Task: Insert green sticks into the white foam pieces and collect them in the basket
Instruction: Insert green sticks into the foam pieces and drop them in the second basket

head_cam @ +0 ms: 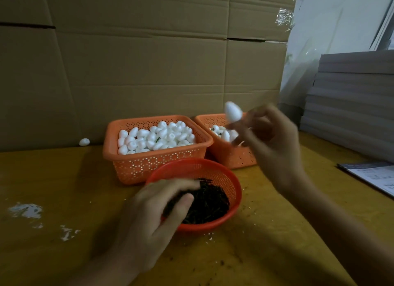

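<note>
My left hand (153, 213) reaches into the round red bowl (235, 192), fingers curled into the pile of dark green sticks (209, 202). My right hand (268, 140), blurred, is raised above the right orange basket (226, 155) and pinches a white foam piece (232, 113) at its fingertips. That basket holds a few foam pieces with green stubs. The left orange basket (149, 164) is full of plain white foam pieces (157, 136).
A loose foam piece (84, 142) lies by the cardboard wall (138, 61) at the back left. White foam crumbs (27, 210) dot the yellow table (266, 243). Stacked grey boards (351, 106) and a printed sheet (371, 177) sit at the right.
</note>
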